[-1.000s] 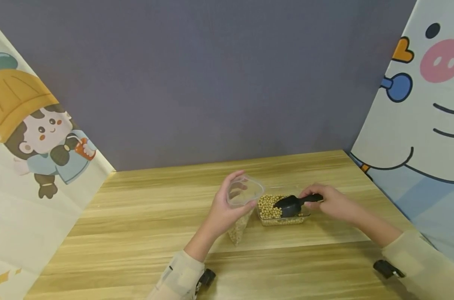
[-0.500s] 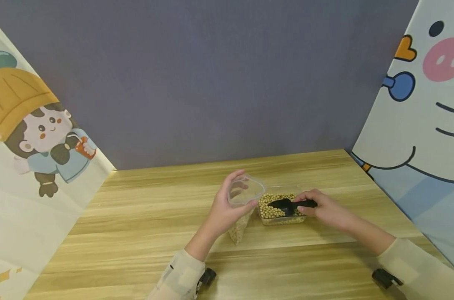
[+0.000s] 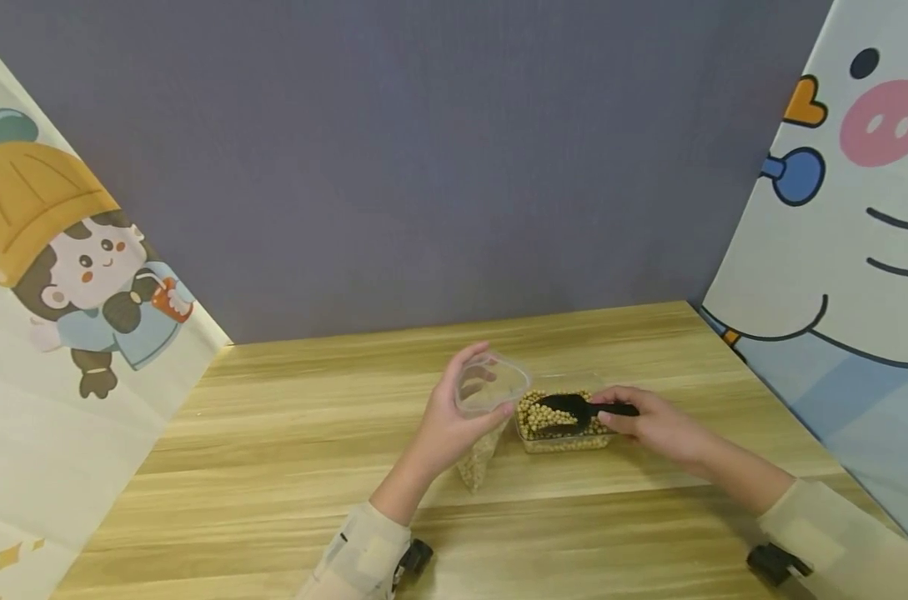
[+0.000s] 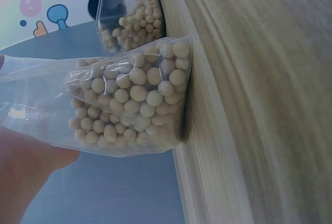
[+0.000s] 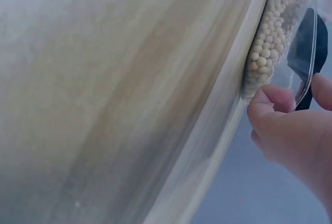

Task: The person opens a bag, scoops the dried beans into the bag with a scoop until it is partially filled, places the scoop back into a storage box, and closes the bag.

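Observation:
My left hand [image 3: 449, 421] holds a clear plastic bag [image 3: 478, 460] by its wide mouth, thumb and fingers around the rim. In the left wrist view, round tan beans [image 4: 137, 93] that look like soybeans fill the lower part of this bag, whose base is at the wooden table. My right hand [image 3: 659, 423] grips the handle of a black scoop [image 3: 574, 405]. The scoop lies within a clear plastic box [image 3: 566, 447] of the same beans, and some beans sit in its bowl. In the right wrist view, the box wall partly covers the scoop [image 5: 301, 53].
The box stands just right of the bag on the wood-grain table [image 3: 288, 433]. A grey panel [image 3: 454, 167] rises behind the table. Cartoon-printed sheets [image 3: 844, 250] flank both sides. A small black device [image 3: 413, 557] is strapped at each wrist.
The scoop has slid left through the beans and turned more level, and beans now show in its bowl. My right hand has moved slightly with it. The left hand and bag stay put.

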`<state>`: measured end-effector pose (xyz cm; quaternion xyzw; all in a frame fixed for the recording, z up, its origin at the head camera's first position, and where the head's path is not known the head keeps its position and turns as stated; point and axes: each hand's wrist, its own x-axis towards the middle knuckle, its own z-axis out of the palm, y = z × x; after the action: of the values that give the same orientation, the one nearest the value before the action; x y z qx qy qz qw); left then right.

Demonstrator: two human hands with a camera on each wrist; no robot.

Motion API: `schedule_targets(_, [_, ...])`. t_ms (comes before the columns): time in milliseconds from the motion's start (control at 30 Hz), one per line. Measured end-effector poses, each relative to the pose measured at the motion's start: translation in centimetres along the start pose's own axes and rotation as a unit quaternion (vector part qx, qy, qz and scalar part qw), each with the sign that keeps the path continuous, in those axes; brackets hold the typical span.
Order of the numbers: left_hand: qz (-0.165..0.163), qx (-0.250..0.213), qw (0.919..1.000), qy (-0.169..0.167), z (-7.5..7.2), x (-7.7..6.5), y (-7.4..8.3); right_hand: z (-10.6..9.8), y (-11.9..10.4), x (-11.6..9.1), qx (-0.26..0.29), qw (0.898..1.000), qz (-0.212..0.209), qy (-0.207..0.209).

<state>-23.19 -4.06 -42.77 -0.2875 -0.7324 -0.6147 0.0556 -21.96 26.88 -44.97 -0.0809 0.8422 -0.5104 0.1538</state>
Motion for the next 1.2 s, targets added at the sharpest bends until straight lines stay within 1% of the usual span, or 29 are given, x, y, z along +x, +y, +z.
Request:
schedule_targets(167, [-0.002,0.0,1.0,0.001,0.0,0.0,0.1,-0.6,0.4,0.1,0.058,0.998,0.019,-0.015])
schedule_targets(233, [-0.003,-0.001,1.0,0.002,0.0,0.0,0.1,-0.9,0.5,0.0,0.076,0.997,0.015,-0.014])
schedule_targets(333, [-0.002,-0.003,1.0,0.0,0.0,0.0,0.1,-1.7,0.1,-0.2,0.083,0.997,0.0,-0.005])
schedule_targets(433, [0.002,-0.006,1.0,-0.002,0.1,0.1,0.1,-2.7,-1.2,-0.4,0.078,0.997,-0.017,0.012])
schedule_targets(567, [0.008,-0.009,0.9999,-0.004,0.1,0.1,0.1,-4.1,-4.0,-0.7,0.066,0.996,-0.046,0.025])
schedule_targets(667, [0.011,-0.008,0.9999,-0.004,0.1,0.1,0.0,-4.7,-6.5,-0.8,0.045,0.996,-0.063,0.036])
schedule_targets(767, [0.013,-0.008,0.9999,-0.004,0.0,0.0,-0.1,-4.8,-9.0,-1.0,0.007,0.996,-0.077,0.051])
schedule_targets(867, [0.013,-0.006,0.9999,-0.005,0.0,0.0,-0.2,-4.2,-11.0,-1.1,-0.046,0.994,-0.083,0.058])
schedule_targets(967, [0.008,-0.003,0.9999,-0.007,0.0,0.0,-0.2,-3.2,-12.5,-1.1,-0.093,0.991,-0.08,0.058])
schedule_targets(1033, [0.002,-0.002,1.0,-0.006,0.0,0.0,-0.2,-2.6,-13.3,-1.1,-0.125,0.986,-0.09,0.058])
schedule_targets(1100, [-0.002,0.001,1.0,-0.006,0.0,-0.1,-0.2,-1.9,-14.0,-1.2,-0.162,0.979,-0.11,0.064])
schedule_targets(1200, [-0.005,0.009,0.9999,-0.004,-0.1,-0.2,-0.2,-1.2,-14.8,-1.2,-0.215,0.962,-0.156,0.068])
